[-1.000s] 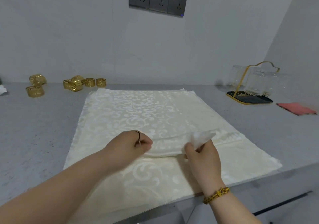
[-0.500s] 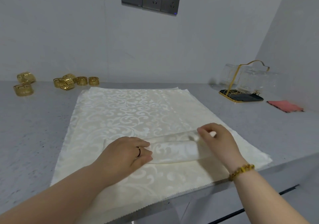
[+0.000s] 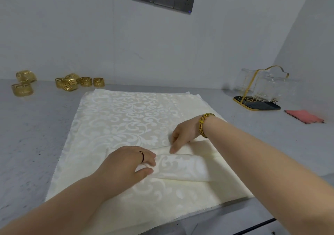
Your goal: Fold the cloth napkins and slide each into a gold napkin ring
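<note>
Cream damask is being folded: one napkin (image 3: pixel 180 167), already doubled into a narrow band, lies crosswise on the near half of the stack (image 3: pixel 126 115) of flat napkins. The left hand (image 3: pixel 126 164) grips the band's left end, thumb under and fingers curled over the top. The right hand (image 3: pixel 184 135) reaches in from the stack's right side and presses its fingertips (image 3: pixel 171 149) down on the band's far edge; it does not seem to hold anything, though its palm side is hidden.

My reading is that the folding step is nearly finished and no ring has been used yet. The next move calls for one more tuck or roll to slim the band, then lifting it clear of the stack without letting the layers spring open. One hand would have to fetch a ring while the other keeps the fold pinched. The cloth looks slippery, so a loose grip may let it unroll.

Gold rings (image 3: pixel 79 82) sit in loose groups off the stack's far left corner, on the grey counter (image 3: pixel 36 135). Every one that I can see is empty, with no napkin through it.

Off the stack's far right corner stands a gold wire rack (image 3: pixel 256 106) with a dark base. It holds clear glasses (image 3: pixel 267 90); how many I cannot tell. A red cloth (image 3: pixel 303 116) lies flat further right of the stack, beyond the rack.
</note>
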Demonstrator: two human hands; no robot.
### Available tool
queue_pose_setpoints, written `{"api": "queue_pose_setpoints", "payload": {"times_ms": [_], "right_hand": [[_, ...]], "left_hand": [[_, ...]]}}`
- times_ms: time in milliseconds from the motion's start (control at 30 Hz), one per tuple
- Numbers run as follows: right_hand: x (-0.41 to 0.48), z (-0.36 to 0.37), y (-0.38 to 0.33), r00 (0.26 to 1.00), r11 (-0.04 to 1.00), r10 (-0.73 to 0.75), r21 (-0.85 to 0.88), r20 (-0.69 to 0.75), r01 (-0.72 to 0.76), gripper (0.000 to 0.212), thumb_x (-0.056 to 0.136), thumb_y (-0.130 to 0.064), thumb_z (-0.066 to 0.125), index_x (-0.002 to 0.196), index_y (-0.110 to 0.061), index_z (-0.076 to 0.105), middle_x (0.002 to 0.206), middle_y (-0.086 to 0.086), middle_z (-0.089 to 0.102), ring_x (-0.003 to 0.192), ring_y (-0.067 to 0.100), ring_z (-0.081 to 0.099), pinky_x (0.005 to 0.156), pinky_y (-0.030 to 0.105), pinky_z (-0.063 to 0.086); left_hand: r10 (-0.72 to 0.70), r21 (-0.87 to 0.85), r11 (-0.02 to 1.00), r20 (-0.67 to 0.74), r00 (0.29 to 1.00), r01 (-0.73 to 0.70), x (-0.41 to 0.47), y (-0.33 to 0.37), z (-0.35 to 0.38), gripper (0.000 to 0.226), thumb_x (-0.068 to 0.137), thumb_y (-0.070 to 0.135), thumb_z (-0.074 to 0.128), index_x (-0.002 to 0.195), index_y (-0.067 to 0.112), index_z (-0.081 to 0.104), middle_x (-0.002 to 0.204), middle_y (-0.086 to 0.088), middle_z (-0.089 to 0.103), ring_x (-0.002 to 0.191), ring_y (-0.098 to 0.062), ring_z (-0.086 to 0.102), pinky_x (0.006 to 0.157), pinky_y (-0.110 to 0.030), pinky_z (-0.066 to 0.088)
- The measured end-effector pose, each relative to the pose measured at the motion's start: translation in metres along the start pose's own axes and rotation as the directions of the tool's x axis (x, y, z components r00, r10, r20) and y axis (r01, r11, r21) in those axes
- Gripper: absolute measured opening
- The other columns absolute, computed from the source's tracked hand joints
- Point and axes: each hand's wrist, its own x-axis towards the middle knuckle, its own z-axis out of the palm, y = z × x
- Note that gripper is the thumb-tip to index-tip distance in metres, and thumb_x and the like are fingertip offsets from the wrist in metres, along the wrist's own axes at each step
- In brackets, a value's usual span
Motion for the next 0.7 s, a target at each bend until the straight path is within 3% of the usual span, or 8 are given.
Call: {"api": "queue_pose_setpoints", "payload": {"times_ms": [100,200,300,400,500,567,633,700], "right_hand": [[-0.001,-0.004,0.002,0.989,0.981,0.118,-0.164,0.093,-0.102,0.035,0.080,-0.047,0.061,0.102,-0.020,0.063,0.112,0.004,0.064,0.104,0.021,0.059,0.097,0.032,0.043],[-0.005,-0.006,0.010,0.980,0.973,0.153,-0.195,0.124,-0.128,0.044,0.082,-0.043,0.060,0.116,-0.015,0.062,0.118,0.005,0.063,0.109,0.021,0.058,0.098,0.031,0.041],[-0.009,-0.009,0.016,0.978,0.974,0.162,-0.181,0.134,-0.137,0.041,0.085,-0.036,0.058,0.118,-0.012,0.060,0.112,0.005,0.063,0.102,0.020,0.056,0.097,0.030,0.040],[-0.010,-0.013,0.017,0.981,0.974,0.164,-0.177,0.105,-0.143,0.036,0.085,-0.035,0.058,0.117,-0.016,0.058,0.100,-0.002,0.054,0.096,0.017,0.049,0.101,0.034,0.040],[-0.010,-0.018,0.016,0.989,0.979,0.142,-0.155,0.043,-0.134,0.018,0.083,-0.035,0.060,0.097,-0.026,0.054,0.083,-0.009,0.053,0.094,0.018,0.050,0.098,0.035,0.042],[-0.015,-0.020,0.012,0.992,0.980,0.121,-0.152,-0.035,-0.125,0.015,0.082,-0.034,0.061,0.091,-0.024,0.055,0.075,-0.013,0.049,0.090,0.017,0.051,0.087,0.031,0.045],[-0.026,-0.020,0.002,0.983,0.973,0.091,-0.195,-0.160,-0.122,0.013,0.083,-0.029,0.059,0.093,-0.020,0.058,0.073,-0.011,0.050,0.085,0.017,0.050,0.068,0.025,0.042],[-0.036,-0.018,-0.011,0.956,0.940,0.071,-0.301,-0.285,-0.159,0.016,0.085,-0.023,0.053,0.096,-0.014,0.061,0.078,-0.002,0.055,0.081,0.019,0.046,0.072,0.025,0.037]], "left_hand": [[0.022,0.033,0.999,-0.034,0.999,-0.021,0.001,-0.003,0.001,0.075,0.056,0.067,0.016,0.111,0.040,0.060,0.107,0.039,0.042,0.109,0.024,0.019,0.086,0.007,0.017],[0.045,0.050,0.998,-0.020,0.999,-0.044,0.001,0.000,0.000,0.068,0.063,0.063,0.022,0.112,0.039,0.062,0.109,0.035,0.051,0.117,0.015,0.024,0.089,0.001,0.016],[0.105,0.117,0.988,-0.013,0.994,-0.103,0.001,-0.003,0.001,0.051,0.072,0.053,0.032,0.104,0.037,0.069,0.107,0.029,0.061,0.116,0.005,0.035,0.087,-0.006,0.022],[0.046,0.109,0.993,0.022,0.999,-0.048,0.000,-0.001,0.000,0.052,0.071,0.054,0.029,0.103,0.041,0.068,0.108,0.032,0.059,0.101,0.016,0.049,0.089,-0.008,0.026],[-0.003,0.082,0.997,0.119,0.993,-0.006,0.000,0.001,-0.002,0.042,0.073,0.048,0.035,0.094,0.041,0.071,0.100,0.028,0.066,0.091,0.006,0.062,0.079,-0.014,0.039],[0.001,0.085,0.996,0.137,0.991,-0.013,0.000,0.001,-0.001,0.046,0.073,0.050,0.032,0.095,0.041,0.071,0.102,0.028,0.065,0.094,0.005,0.061,0.084,-0.015,0.036],[0.041,0.143,0.988,0.102,0.994,-0.055,0.001,0.004,-0.001,0.039,0.072,0.047,0.036,0.085,0.042,0.072,0.091,0.028,0.067,0.087,0.007,0.062,0.081,-0.010,0.039],[0.089,0.189,0.977,0.034,0.995,-0.094,0.004,0.006,-0.001,0.036,0.072,0.045,0.038,0.079,0.040,0.072,0.085,0.027,0.067,0.092,0.005,0.054,0.082,-0.008,0.036]]}}
